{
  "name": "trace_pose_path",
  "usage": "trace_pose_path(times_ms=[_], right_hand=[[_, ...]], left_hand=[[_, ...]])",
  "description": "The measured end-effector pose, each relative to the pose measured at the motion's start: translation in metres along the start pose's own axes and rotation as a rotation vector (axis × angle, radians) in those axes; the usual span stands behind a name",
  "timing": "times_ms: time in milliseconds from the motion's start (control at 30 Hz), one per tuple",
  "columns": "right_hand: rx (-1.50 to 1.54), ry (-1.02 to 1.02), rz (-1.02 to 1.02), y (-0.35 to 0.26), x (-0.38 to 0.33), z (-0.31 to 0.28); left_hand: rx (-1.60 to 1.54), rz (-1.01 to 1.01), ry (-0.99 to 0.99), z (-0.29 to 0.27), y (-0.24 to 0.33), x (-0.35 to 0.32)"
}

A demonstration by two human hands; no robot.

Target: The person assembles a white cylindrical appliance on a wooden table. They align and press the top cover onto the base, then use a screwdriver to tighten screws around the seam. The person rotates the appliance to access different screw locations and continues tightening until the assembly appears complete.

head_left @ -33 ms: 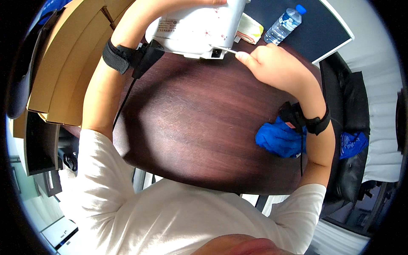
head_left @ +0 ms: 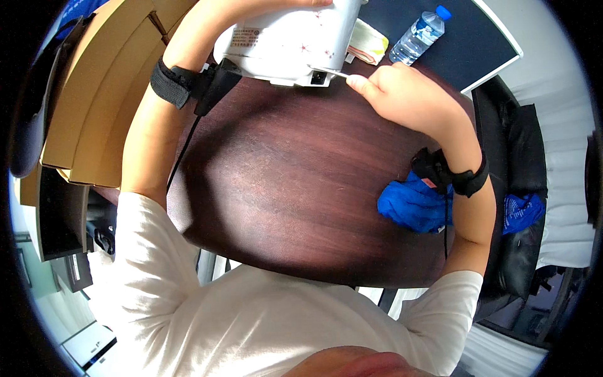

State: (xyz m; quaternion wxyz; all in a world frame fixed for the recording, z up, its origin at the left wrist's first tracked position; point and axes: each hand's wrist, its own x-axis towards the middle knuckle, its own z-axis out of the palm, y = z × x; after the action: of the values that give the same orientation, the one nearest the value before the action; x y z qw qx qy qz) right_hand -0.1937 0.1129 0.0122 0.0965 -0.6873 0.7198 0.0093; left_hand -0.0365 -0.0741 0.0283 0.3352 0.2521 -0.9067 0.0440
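Pinching a thin metal tool (head_left: 330, 72) in my right hand (head_left: 405, 94), I held its tip at the small port low on the white appliance (head_left: 286, 41), which lay tipped at the far edge of the dark bench (head_left: 282, 182). Nothing had visibly shifted. My left hand (head_left: 314, 2) steadied the casing from above, its grip mostly out of view, and a blue cloth (head_left: 408, 204) sat by my right forearm.

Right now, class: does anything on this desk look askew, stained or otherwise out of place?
Yes. The white appliance is tipped over, underside towards the camera, with small reddish specks on its casing. The right hand pokes a thin metal tool at a socket near its base. A crumpled blue cloth lies at the dark wooden table edge.
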Motion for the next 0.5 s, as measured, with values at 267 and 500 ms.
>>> trace_pose_path(times_ms=[267, 500], right_hand=[[0.162, -0.081, 0.037, 0.004, 0.016, -0.013], [0.162, -0.289, 0.068, 0.021, 0.026, -0.029]], left_hand=[[0.019, -0.010, -0.057, -0.004, -0.016, 0.010], [0.042, 0.057, -0.116, 0.003, -0.020, 0.025]])
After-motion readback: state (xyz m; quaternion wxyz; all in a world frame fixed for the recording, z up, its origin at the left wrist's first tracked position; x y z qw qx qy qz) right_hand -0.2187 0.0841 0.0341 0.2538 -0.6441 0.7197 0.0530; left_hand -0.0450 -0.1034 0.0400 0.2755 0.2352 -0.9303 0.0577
